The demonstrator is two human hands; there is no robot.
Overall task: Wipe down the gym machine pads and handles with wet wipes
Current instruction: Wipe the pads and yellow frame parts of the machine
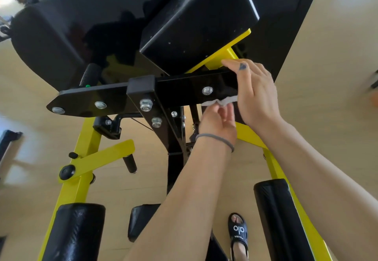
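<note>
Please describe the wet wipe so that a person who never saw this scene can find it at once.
Find the glossy black steel plate with round bolts, below the big black pad. At its right end, the left hand and right hand meet. The wet wipe is the small crumpled white piece between them, the only white thing on the machine.

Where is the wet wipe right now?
The wipe sits right of centre, pinched between the left hand and right hand, against the black plate's right end.

I see pale wood-look floor (327, 45) all round; bright daylight glare at 10 o'clock; blurred dark furniture (8, 144) at 8 o'clock.
</note>
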